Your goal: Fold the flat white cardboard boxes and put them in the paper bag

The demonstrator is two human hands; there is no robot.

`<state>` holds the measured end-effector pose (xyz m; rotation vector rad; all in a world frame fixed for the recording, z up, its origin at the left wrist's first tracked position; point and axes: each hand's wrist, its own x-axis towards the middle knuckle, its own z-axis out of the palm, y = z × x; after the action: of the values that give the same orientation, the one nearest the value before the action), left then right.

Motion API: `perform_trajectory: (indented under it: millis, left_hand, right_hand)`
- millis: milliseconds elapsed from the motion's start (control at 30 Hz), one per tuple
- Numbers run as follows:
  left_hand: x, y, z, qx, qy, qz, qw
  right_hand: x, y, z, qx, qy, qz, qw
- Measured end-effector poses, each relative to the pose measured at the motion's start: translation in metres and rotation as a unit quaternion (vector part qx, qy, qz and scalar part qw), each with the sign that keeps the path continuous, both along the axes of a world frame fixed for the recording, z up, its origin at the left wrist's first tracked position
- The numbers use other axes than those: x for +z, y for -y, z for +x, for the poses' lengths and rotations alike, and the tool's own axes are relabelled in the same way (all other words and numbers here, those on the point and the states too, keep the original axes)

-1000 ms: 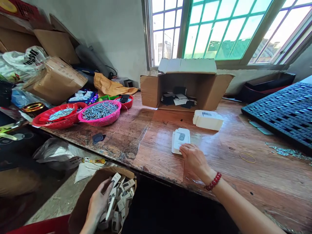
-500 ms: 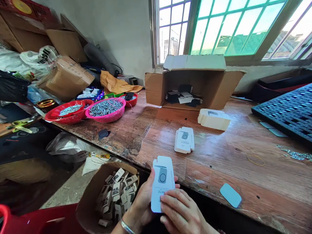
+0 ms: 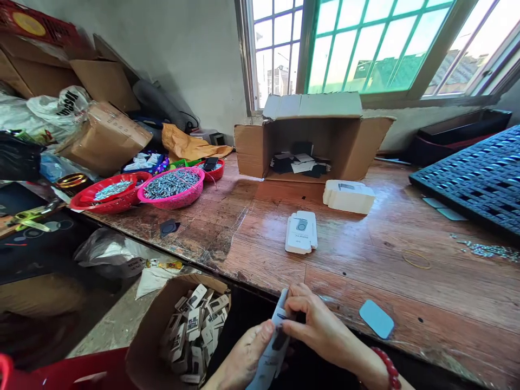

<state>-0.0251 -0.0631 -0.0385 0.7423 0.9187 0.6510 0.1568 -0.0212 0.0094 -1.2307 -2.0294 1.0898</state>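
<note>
A small white printed box (image 3: 268, 360), tilted nearly edge-on, is between my hands over the table's front edge. Low on the box, my left hand (image 3: 246, 355) grips it with the thumb on the near side. My right hand (image 3: 311, 319) has its fingers closed on the upper end of the same box. Ahead on the table lies a short stack of flat white cartons (image 3: 301, 233) printed with a charger picture. Farther back is a bigger carton stack (image 3: 349, 196). To the right of my hands rests a pale blue rounded card (image 3: 376, 319).
Below the table at left, a cardboard box (image 3: 142, 330) holds many small white boxes. An open carton (image 3: 248, 151) with black and white cards stands by the window. Pink (image 3: 173, 201) and red baskets (image 3: 87, 203) of metal parts sit left; a black grid tray (image 3: 471, 179) is right.
The white box has turned from face-up to nearly edge-on and dropped lower. My right hand has moved from its lower end up to its top end. The view has shifted slightly.
</note>
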Motion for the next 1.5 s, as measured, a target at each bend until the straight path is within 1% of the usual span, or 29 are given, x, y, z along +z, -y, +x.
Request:
perform_trajectory:
  millis: [67, 133, 200, 267, 300, 333, 367, 400, 467, 500, 533, 600, 667, 733, 767, 833, 900, 1000, 1067, 1167, 1200, 1233, 1300, 1400, 1500]
  left_hand:
    - [-0.001, -0.001, -0.001, -0.02, 0.034, 0.009, 0.999]
    - [0.0, -0.002, -0.003, -0.007, 0.052, 0.015, 0.998]
    - [0.0, -0.003, -0.004, 0.036, 0.051, 0.001, 0.998]
    - [-0.001, -0.004, -0.006, 0.085, 0.037, -0.02, 0.996]
    - [-0.003, -0.004, -0.007, 0.106, 0.03, -0.026, 0.994]
    - [-0.004, -0.004, -0.008, 0.127, 0.024, -0.027, 0.991]
    - [-0.006, -0.003, -0.009, 0.145, 0.021, -0.022, 0.989]
    - [-0.007, -0.003, -0.01, 0.159, 0.019, -0.013, 0.987]
    - [-0.01, -0.003, -0.011, 0.17, 0.015, 0.003, 0.985]
    - [-0.012, -0.003, -0.011, 0.168, 0.006, 0.013, 0.986]
    - [-0.013, -0.003, -0.01, 0.169, -0.009, 0.026, 0.985]
    - [-0.018, -0.003, -0.01, 0.19, -0.05, 0.061, 0.979]
    - [-0.024, -0.002, -0.009, 0.23, -0.085, 0.084, 0.966]
    - [-0.03, 0.001, -0.009, 0.268, -0.098, 0.09, 0.954]
    - [-0.033, 0.003, -0.01, 0.28, -0.098, 0.095, 0.95]
    - [-0.04, 0.008, -0.012, 0.277, -0.094, 0.117, 0.949]
    - [-0.045, 0.015, -0.015, 0.245, -0.088, 0.132, 0.957]
    - [-0.05, 0.024, -0.02, 0.197, -0.076, 0.127, 0.969]
    - [-0.052, 0.029, -0.023, 0.19, -0.062, 0.121, 0.972]
    - [-0.053, 0.036, -0.024, 0.198, -0.042, 0.103, 0.974]
    - [-0.053, 0.038, -0.024, 0.202, -0.037, 0.097, 0.974]
    - [-0.053, 0.04, -0.024, 0.207, -0.033, 0.092, 0.974]
    - [-0.054, 0.043, -0.022, 0.216, -0.028, 0.089, 0.972]
    - [-0.056, 0.048, -0.021, 0.218, -0.026, 0.111, 0.969]
    - [-0.058, 0.051, -0.021, 0.203, -0.042, 0.126, 0.97]
  right_hand:
    - [0.0, 0.001, 0.004, 0.03, -0.013, -0.005, 0.999]
    - [-0.005, 0.003, 0.004, 0.025, -0.025, 0.013, 0.999]
    - [-0.015, 0.007, -0.001, -0.033, -0.045, 0.054, 0.997]
    - [-0.026, 0.012, -0.008, -0.126, -0.08, 0.084, 0.985]
    - [-0.032, 0.015, -0.013, -0.167, -0.1, 0.075, 0.978]
    - [-0.038, 0.018, -0.016, -0.192, -0.124, 0.046, 0.972]
    - [-0.043, 0.022, -0.02, -0.195, -0.15, 0.002, 0.969]
    - [-0.048, 0.025, -0.023, -0.18, -0.176, -0.049, 0.967]
    - [-0.058, 0.031, -0.027, -0.125, -0.212, -0.124, 0.961]
    - [-0.063, 0.034, -0.028, -0.108, -0.216, -0.133, 0.961]
    - [-0.068, 0.036, -0.028, -0.107, -0.207, -0.122, 0.965]
    - [-0.078, 0.039, -0.03, -0.14, -0.164, -0.072, 0.974]
    - [-0.086, 0.04, -0.032, -0.169, -0.127, -0.039, 0.977]
    - [-0.091, 0.042, -0.034, -0.167, -0.127, -0.053, 0.976]
    - [-0.093, 0.043, -0.036, -0.164, -0.149, -0.071, 0.973]
    - [-0.093, 0.044, -0.037, -0.172, -0.22, -0.1, 0.955]
    - [-0.093, 0.046, -0.036, -0.198, -0.281, -0.108, 0.933]
    - [-0.092, 0.05, -0.035, -0.215, -0.303, -0.114, 0.921]
    - [-0.092, 0.054, -0.035, -0.211, -0.323, -0.137, 0.912]
    - [-0.093, 0.062, -0.037, -0.218, -0.384, -0.172, 0.88]
    - [-0.094, 0.065, -0.038, -0.223, -0.392, -0.176, 0.875]
    - [-0.095, 0.067, -0.038, -0.227, -0.388, -0.178, 0.875]
    - [-0.096, 0.068, -0.037, -0.229, -0.356, -0.177, 0.888]
    - [-0.097, 0.065, -0.035, -0.208, -0.313, -0.169, 0.911]
    - [-0.096, 0.062, -0.034, -0.181, -0.287, -0.17, 0.925]
